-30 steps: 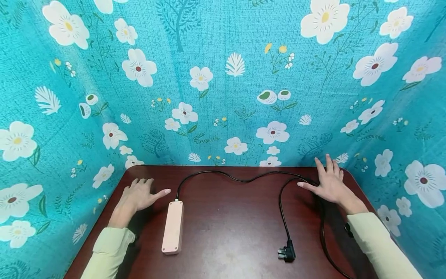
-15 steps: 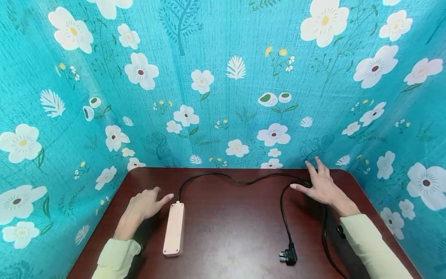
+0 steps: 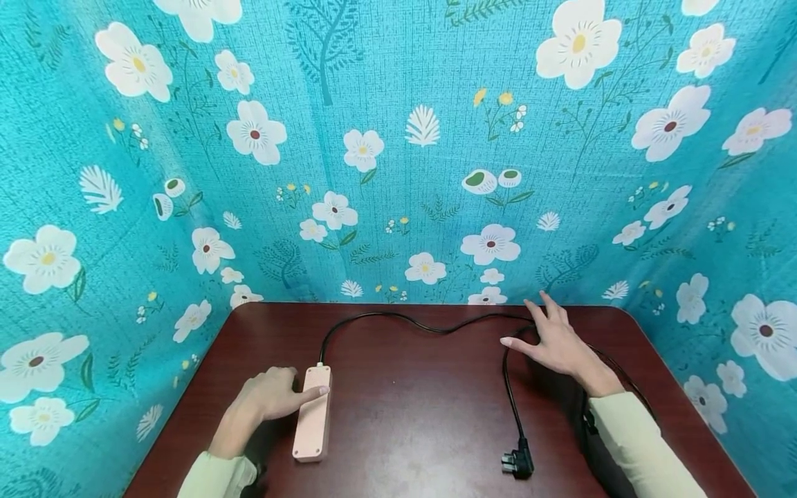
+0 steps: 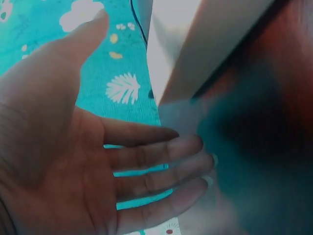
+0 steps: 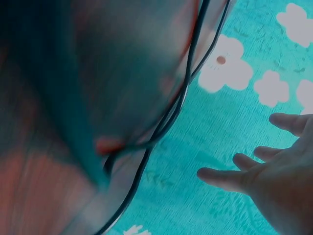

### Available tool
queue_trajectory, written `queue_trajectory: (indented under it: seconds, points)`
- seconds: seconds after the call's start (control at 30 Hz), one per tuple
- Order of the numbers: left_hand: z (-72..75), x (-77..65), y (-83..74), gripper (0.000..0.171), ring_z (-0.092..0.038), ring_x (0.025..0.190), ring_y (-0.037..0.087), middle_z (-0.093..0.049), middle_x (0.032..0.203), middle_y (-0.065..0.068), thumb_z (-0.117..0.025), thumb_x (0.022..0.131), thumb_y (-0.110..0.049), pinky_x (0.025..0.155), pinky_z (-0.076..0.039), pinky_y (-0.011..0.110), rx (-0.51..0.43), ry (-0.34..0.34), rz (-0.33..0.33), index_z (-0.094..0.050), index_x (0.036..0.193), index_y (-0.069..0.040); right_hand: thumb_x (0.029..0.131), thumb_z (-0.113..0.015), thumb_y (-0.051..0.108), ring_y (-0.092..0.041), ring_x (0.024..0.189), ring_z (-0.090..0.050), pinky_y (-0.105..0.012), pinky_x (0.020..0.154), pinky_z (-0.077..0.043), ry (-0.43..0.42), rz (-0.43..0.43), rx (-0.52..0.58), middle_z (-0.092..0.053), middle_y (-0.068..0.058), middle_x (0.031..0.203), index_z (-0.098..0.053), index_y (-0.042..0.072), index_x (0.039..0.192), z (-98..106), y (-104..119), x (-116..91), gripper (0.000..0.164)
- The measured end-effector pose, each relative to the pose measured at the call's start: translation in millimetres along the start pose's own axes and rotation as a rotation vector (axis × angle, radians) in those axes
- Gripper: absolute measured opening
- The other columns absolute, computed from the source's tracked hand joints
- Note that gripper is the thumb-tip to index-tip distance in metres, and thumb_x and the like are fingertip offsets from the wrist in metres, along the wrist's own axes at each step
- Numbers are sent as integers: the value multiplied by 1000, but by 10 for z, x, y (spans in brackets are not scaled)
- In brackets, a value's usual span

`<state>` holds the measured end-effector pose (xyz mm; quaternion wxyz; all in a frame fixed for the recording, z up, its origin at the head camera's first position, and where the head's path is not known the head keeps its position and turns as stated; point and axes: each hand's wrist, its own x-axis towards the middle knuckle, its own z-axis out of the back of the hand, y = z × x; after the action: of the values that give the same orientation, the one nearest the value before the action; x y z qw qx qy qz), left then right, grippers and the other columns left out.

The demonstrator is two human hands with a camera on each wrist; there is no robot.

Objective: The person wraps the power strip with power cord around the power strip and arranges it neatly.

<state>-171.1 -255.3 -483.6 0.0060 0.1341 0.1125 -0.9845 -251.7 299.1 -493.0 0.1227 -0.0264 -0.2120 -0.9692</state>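
Note:
A pale pink power strip (image 3: 313,432) lies lengthwise on the dark red table, its plain face with corner screws upward. My left hand (image 3: 266,400) is at its left side, thumb overlapping the strip's top in the head view. In the left wrist view the left fingers (image 4: 146,156) are extended close to the strip (image 4: 171,54). A black cable (image 3: 438,330) runs from the strip's far end to the right, where it loops. Over that loop my right hand (image 3: 557,348) hovers with spread fingers, holding nothing. The black plug (image 3: 519,461) lies nearer the front.
The brown-red table (image 3: 411,401) has rounded far corners. A turquoise flowered curtain (image 3: 398,173) hangs right behind it and along both sides. More black cable (image 3: 629,380) passes beneath the right forearm toward the table's right side.
My left hand has moved right and nearer, bringing its thumb over the power strip. My right hand has shifted left over the cable loop. The strip and plug stay in place; the view tilts slightly.

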Motion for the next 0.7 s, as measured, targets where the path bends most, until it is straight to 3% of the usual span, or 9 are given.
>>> queue_trajectory:
  seconds: [0.13, 0.43, 0.7]
  points:
    - [-67, -63, -83, 84, -58, 70, 18, -61, 76, 3, -67, 77, -85, 62, -47, 40, -23, 5, 23, -69, 102, -5, 90, -69, 69, -59, 152, -17, -80, 105, -37, 1, 38, 6, -10, -30, 171, -27, 2, 164, -72, 122, 28, 108]
    - [-141, -85, -199, 70, -56, 64, 16, -58, 69, 0, -68, 78, -84, 55, -41, 37, -23, -62, 2, -63, 85, -14, 89, -70, 70, -54, 155, -17, -77, 105, -42, -5, 75, 34, -12, -28, 172, -29, 8, 165, -168, 353, 51, 106]
    - [-213, -128, -234, 75, -56, 63, 17, -59, 69, 1, -68, 73, -88, 55, -42, 37, 8, -39, 44, -61, 81, -14, 87, -70, 72, -51, 156, -19, -74, 109, -40, 18, 97, 44, -14, -25, 174, -34, 6, 163, -287, 490, 17, 108]
